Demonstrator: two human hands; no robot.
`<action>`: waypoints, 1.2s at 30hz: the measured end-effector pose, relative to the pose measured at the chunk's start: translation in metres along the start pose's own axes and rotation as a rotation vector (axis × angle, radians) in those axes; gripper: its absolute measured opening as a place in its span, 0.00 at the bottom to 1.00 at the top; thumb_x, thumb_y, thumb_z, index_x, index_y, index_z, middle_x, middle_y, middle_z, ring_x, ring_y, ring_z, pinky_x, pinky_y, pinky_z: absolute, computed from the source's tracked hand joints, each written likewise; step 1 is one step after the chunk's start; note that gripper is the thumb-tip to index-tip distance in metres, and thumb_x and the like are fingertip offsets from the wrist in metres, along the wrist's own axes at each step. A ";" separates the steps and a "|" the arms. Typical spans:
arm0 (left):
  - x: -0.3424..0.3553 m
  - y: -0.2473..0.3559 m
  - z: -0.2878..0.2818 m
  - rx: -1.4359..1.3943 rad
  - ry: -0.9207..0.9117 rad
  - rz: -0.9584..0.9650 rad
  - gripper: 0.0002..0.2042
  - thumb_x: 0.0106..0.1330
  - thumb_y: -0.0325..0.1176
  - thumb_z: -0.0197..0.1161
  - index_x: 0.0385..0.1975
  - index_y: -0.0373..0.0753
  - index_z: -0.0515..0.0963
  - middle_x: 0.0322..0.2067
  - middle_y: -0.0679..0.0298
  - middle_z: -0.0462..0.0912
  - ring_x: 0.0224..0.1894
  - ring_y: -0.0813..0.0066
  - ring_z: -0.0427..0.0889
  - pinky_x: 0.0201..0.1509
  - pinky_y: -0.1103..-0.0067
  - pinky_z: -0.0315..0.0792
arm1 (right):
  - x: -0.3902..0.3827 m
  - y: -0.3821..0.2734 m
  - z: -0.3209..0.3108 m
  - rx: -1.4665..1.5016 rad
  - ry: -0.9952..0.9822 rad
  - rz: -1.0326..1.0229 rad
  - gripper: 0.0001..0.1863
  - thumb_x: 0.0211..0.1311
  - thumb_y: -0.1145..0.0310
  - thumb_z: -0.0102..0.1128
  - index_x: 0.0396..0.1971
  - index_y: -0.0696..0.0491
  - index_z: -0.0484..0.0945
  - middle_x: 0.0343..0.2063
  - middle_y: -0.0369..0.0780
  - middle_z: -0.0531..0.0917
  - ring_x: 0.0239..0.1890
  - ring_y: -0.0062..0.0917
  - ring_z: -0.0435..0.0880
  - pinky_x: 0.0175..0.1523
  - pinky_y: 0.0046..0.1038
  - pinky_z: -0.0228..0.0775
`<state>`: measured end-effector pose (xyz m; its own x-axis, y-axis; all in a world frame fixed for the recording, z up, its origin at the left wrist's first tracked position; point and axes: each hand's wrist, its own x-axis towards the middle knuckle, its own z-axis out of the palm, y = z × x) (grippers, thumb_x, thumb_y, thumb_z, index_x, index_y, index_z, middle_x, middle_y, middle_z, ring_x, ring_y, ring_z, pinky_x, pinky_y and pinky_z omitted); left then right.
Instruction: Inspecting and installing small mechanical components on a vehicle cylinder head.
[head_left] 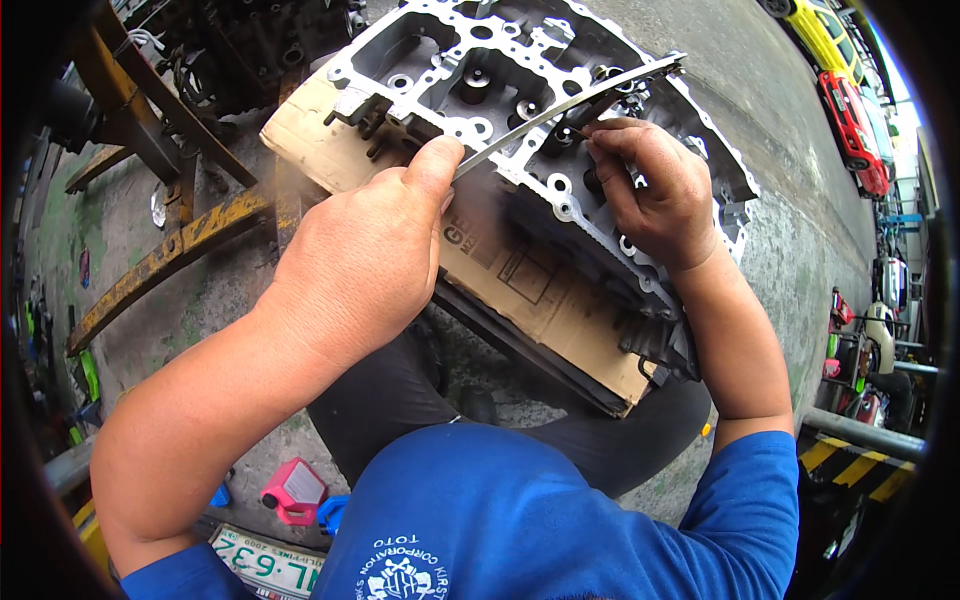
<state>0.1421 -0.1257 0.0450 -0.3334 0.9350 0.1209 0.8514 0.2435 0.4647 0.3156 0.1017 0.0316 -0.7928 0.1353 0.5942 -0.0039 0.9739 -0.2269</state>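
My left hand (360, 250) is closed round the near end of a long, slim metal bar tool (545, 115). The bar slants up and right, over a grey cast-metal engine housing (560, 190), to a small head at its far end. Above the housing's right part, my right hand (655, 190) is closed, thumb and fingertips pinched together beside dark fittings (625, 95). Whatever thin piece those fingertips may hold is too small to make out. Open cavities, bolt holes and round bosses show in the housing, which rests on flattened cardboard (540, 300).
A worn yellow steel stand (170, 270) is at the left, with a dark engine (250, 50) behind it. On the concrete floor near me lie a pink bottle (295, 490) and a licence plate (265, 562). Parked red (850, 130) and yellow cars (822, 35) stand far right.
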 end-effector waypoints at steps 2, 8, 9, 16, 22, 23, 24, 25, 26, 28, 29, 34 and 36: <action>0.000 -0.002 0.001 -0.001 0.006 0.008 0.19 0.75 0.28 0.53 0.64 0.41 0.65 0.34 0.42 0.83 0.36 0.37 0.84 0.37 0.53 0.76 | 0.003 -0.003 -0.001 -0.025 -0.008 -0.014 0.08 0.57 0.77 0.69 0.36 0.54 0.82 0.35 0.42 0.88 0.36 0.36 0.89 0.40 0.31 0.82; 0.001 -0.003 0.001 -0.006 0.022 0.035 0.19 0.74 0.27 0.53 0.64 0.40 0.65 0.35 0.42 0.84 0.37 0.38 0.84 0.37 0.53 0.77 | 0.001 -0.005 0.001 -0.011 -0.006 0.077 0.07 0.57 0.75 0.69 0.36 0.54 0.82 0.33 0.42 0.87 0.34 0.37 0.88 0.39 0.32 0.81; 0.001 -0.003 0.001 0.000 0.020 0.032 0.19 0.74 0.27 0.53 0.64 0.40 0.65 0.35 0.42 0.84 0.37 0.38 0.84 0.38 0.53 0.77 | 0.001 -0.005 0.002 -0.006 -0.002 0.093 0.07 0.57 0.75 0.69 0.36 0.54 0.82 0.32 0.42 0.86 0.34 0.37 0.88 0.39 0.32 0.81; 0.001 -0.004 0.001 0.026 0.046 0.050 0.15 0.73 0.29 0.53 0.58 0.38 0.68 0.32 0.48 0.83 0.35 0.43 0.85 0.37 0.56 0.79 | 0.000 -0.003 0.001 -0.001 -0.046 0.116 0.06 0.62 0.80 0.68 0.38 0.59 0.83 0.37 0.43 0.89 0.36 0.26 0.89 0.42 0.25 0.81; 0.001 -0.004 0.000 -0.005 0.010 0.022 0.19 0.75 0.28 0.53 0.63 0.41 0.65 0.32 0.42 0.83 0.36 0.38 0.84 0.36 0.53 0.76 | -0.002 -0.004 0.003 0.053 0.013 0.142 0.06 0.58 0.76 0.69 0.35 0.55 0.83 0.33 0.43 0.87 0.34 0.37 0.88 0.40 0.31 0.81; 0.001 -0.003 0.000 -0.004 0.009 0.022 0.19 0.75 0.28 0.53 0.63 0.41 0.65 0.32 0.42 0.83 0.36 0.38 0.84 0.36 0.53 0.76 | -0.002 -0.004 0.003 0.060 0.012 0.143 0.06 0.58 0.76 0.69 0.35 0.55 0.83 0.33 0.43 0.87 0.34 0.37 0.89 0.40 0.31 0.81; 0.001 -0.003 0.000 -0.002 0.012 0.021 0.18 0.75 0.28 0.53 0.63 0.41 0.65 0.32 0.43 0.83 0.35 0.38 0.84 0.36 0.53 0.76 | -0.002 -0.004 0.003 0.065 0.012 0.144 0.06 0.58 0.76 0.69 0.35 0.55 0.83 0.33 0.43 0.87 0.35 0.37 0.89 0.40 0.31 0.81; 0.001 -0.003 0.000 0.000 0.015 0.020 0.18 0.75 0.28 0.53 0.63 0.41 0.65 0.32 0.43 0.83 0.35 0.38 0.84 0.36 0.53 0.76 | -0.002 -0.004 0.003 0.065 0.012 0.145 0.06 0.58 0.76 0.69 0.35 0.55 0.83 0.33 0.43 0.87 0.35 0.37 0.89 0.40 0.31 0.81; 0.001 -0.003 0.000 0.000 0.015 0.021 0.18 0.75 0.28 0.53 0.63 0.41 0.65 0.32 0.43 0.83 0.35 0.38 0.84 0.36 0.53 0.76 | -0.002 -0.004 0.004 0.059 0.017 0.141 0.06 0.58 0.76 0.69 0.35 0.55 0.83 0.33 0.43 0.87 0.35 0.37 0.89 0.40 0.31 0.81; 0.001 -0.003 0.000 -0.003 0.009 0.014 0.18 0.75 0.28 0.53 0.63 0.41 0.65 0.31 0.43 0.83 0.35 0.38 0.84 0.35 0.54 0.76 | -0.002 -0.004 0.003 0.054 0.020 0.138 0.06 0.58 0.76 0.69 0.35 0.55 0.83 0.33 0.43 0.87 0.35 0.37 0.89 0.40 0.31 0.81; 0.000 -0.002 0.000 -0.003 0.009 0.014 0.18 0.75 0.28 0.53 0.63 0.41 0.65 0.31 0.43 0.83 0.35 0.38 0.84 0.35 0.54 0.76 | -0.002 -0.003 0.003 0.044 0.019 0.125 0.06 0.58 0.76 0.69 0.35 0.55 0.83 0.33 0.43 0.87 0.35 0.37 0.89 0.40 0.31 0.81; 0.001 -0.002 0.000 -0.002 0.010 0.019 0.18 0.75 0.27 0.53 0.63 0.41 0.65 0.32 0.43 0.83 0.35 0.38 0.84 0.35 0.54 0.76 | 0.000 -0.004 0.002 0.005 0.018 0.069 0.06 0.57 0.76 0.69 0.35 0.54 0.83 0.33 0.42 0.88 0.35 0.37 0.89 0.40 0.32 0.81; 0.001 -0.002 0.000 0.001 0.012 0.023 0.18 0.75 0.27 0.53 0.63 0.41 0.65 0.32 0.43 0.83 0.35 0.38 0.84 0.35 0.54 0.76 | 0.001 -0.005 0.002 -0.014 0.013 0.058 0.06 0.57 0.76 0.69 0.35 0.54 0.83 0.33 0.42 0.88 0.35 0.36 0.89 0.39 0.32 0.81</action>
<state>0.1397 -0.1256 0.0443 -0.3189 0.9371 0.1420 0.8593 0.2227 0.4604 0.3136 0.0968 0.0319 -0.7837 0.1941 0.5900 0.0506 0.9667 -0.2508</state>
